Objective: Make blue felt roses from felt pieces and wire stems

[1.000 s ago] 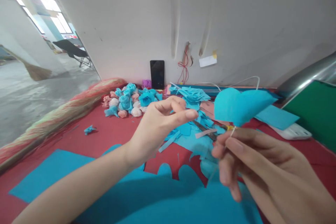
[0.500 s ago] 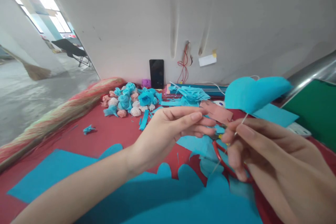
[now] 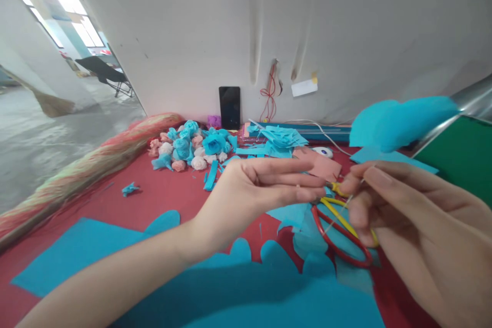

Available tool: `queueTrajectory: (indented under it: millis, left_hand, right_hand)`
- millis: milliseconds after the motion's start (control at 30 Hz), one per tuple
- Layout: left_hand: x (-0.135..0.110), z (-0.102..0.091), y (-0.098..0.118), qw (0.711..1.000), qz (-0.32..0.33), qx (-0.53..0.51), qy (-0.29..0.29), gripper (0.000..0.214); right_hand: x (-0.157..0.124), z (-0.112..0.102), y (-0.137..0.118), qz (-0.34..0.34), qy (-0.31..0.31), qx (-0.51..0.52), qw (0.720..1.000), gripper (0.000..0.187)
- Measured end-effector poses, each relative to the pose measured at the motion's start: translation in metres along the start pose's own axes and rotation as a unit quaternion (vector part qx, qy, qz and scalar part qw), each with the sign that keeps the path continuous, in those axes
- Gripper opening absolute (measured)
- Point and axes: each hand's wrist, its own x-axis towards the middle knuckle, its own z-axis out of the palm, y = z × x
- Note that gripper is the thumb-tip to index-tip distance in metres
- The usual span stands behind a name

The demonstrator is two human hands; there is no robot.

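My right hand (image 3: 415, 220) pinches a thin pale stem (image 3: 342, 211) between thumb and fingers, its lower end pointing down and left. Above that hand stands a blue paper petal piece (image 3: 395, 125), blurred by motion. Fingers stretched out and holding nothing, my left hand (image 3: 246, 192) hovers at the middle, pointing right towards the stem. Red-handled scissors (image 3: 338, 248) lie on the table below my right hand. A yellow-handled tool (image 3: 349, 223) lies beside them, partly hidden by my fingers. Blue paper with scalloped edges (image 3: 230, 297) spreads under my left arm.
A heap of blue, pink and white paper flowers (image 3: 188, 146) sits at the back left of the red table (image 3: 154, 195). Behind are a phone (image 3: 229, 107) leaning on the white board, cut blue strips (image 3: 282, 138) and pink paper (image 3: 319, 161). A green board (image 3: 461, 154) stands right.
My right hand has moved right with the stem and petal piece, uncovering more of the scissors and the yellow handles. My left hand's fingers have straightened and reach slightly farther right.
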Motion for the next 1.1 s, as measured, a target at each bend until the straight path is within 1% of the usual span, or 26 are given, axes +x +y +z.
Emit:
queueTrajectory:
  millis: [67, 100, 233, 300, 367, 400, 433, 467, 500, 567, 600, 633, 667, 700, 767, 833, 867, 933, 967, 1033, 1100]
  left_hand:
    - [0.002, -0.002, 0.0, 1.0, -0.004, 0.021, 0.009, 0.012]
    - [0.003, -0.003, 0.0, 1.0, -0.001, 0.03, 0.01, 0.01]
    - [0.006, -0.005, -0.002, 0.999, 0.016, 0.042, -0.001, 0.016]
    - [0.006, -0.006, -0.003, 0.998, 0.01, 0.061, 0.003, 0.018]
    - [0.007, -0.008, -0.004, 0.993, 0.0, 0.114, 0.024, 0.023]
    - [0.008, -0.009, -0.004, 0.987, -0.005, 0.156, 0.038, 0.023]
    - [0.01, -0.011, -0.005, 0.977, -0.005, 0.209, 0.048, 0.017]
    - [0.011, -0.014, -0.006, 0.959, 0.009, 0.28, 0.05, 0.012]
    - [0.013, -0.017, -0.007, 0.933, 0.032, 0.355, 0.043, 0.016]
    - [0.017, -0.022, -0.012, 0.869, 0.097, 0.484, 0.018, 0.025]
    - [0.019, -0.024, -0.014, 0.845, 0.125, 0.52, 0.01, 0.024]
    - [0.02, -0.026, -0.016, 0.831, 0.142, 0.538, 0.009, 0.024]
    - [0.021, -0.026, -0.017, 0.827, 0.151, 0.542, 0.01, 0.024]
    - [0.021, -0.025, -0.018, 0.833, 0.155, 0.531, 0.014, 0.025]
    - [0.018, -0.02, -0.015, 0.86, 0.169, 0.482, 0.025, 0.027]
    - [0.012, -0.012, -0.008, 0.895, 0.184, 0.405, 0.04, 0.025]
    - [0.008, -0.007, -0.004, 0.903, 0.191, 0.383, 0.046, 0.02]
    - [0.003, 0.002, 0.003, 0.919, 0.166, 0.354, 0.049, 0.012]
    - [0.0, 0.005, 0.007, 0.926, 0.156, 0.34, 0.051, 0.009]
    - [-0.002, 0.011, 0.01, 0.938, 0.132, 0.316, 0.053, 0.007]
    - [-0.003, 0.014, 0.011, 0.947, 0.116, 0.294, 0.053, 0.006]
  right_hand:
    - [0.0, 0.0, -0.003, 0.009, -0.026, 0.024, 0.999, 0.012]
    - [0.001, 0.0, -0.005, 0.013, -0.03, 0.031, 0.999, 0.011]
    - [0.003, 0.002, -0.007, 0.016, -0.019, 0.046, 0.999, 0.012]
    - [0.004, 0.003, -0.007, 0.016, -0.019, 0.048, 0.999, 0.013]
    - [0.005, 0.003, -0.006, 0.026, -0.024, 0.05, 0.998, 0.014]
    - [0.005, 0.003, -0.006, 0.034, -0.026, 0.052, 0.998, 0.014]
    - [0.005, 0.004, -0.005, 0.041, -0.031, 0.053, 0.997, 0.014]
    - [0.005, 0.004, -0.005, 0.047, -0.035, 0.054, 0.997, 0.013]
    - [0.005, 0.004, -0.005, 0.05, -0.037, 0.049, 0.997, 0.013]
    - [0.006, 0.006, -0.005, 0.048, -0.036, 0.032, 0.998, 0.015]
    - [0.006, 0.007, -0.004, 0.046, -0.032, 0.021, 0.998, 0.015]
    - [0.006, 0.007, -0.004, 0.041, -0.029, 0.013, 0.999, 0.016]
    - [0.005, 0.008, -0.003, 0.038, -0.026, 0.007, 0.999, 0.015]
    - [0.004, 0.008, -0.002, 0.037, -0.027, 0.005, 0.999, 0.015]
    - [0.001, 0.007, -0.001, 0.03, -0.033, -0.019, 0.999, 0.016]
    - [-0.004, 0.007, -0.001, -0.004, -0.031, -0.088, 0.996, 0.014]
    - [-0.007, 0.007, -0.002, -0.036, -0.026, -0.135, 0.99, 0.013]
    - [-0.013, 0.007, -0.004, -0.109, -0.01, -0.228, 0.968, 0.01]
    - [-0.015, 0.007, -0.005, -0.138, 0.0, -0.258, 0.956, 0.008]
    - [-0.019, 0.006, -0.006, -0.182, 0.012, -0.291, 0.939, 0.007]
    - [-0.021, 0.005, -0.007, -0.211, 0.005, -0.308, 0.928, 0.007]
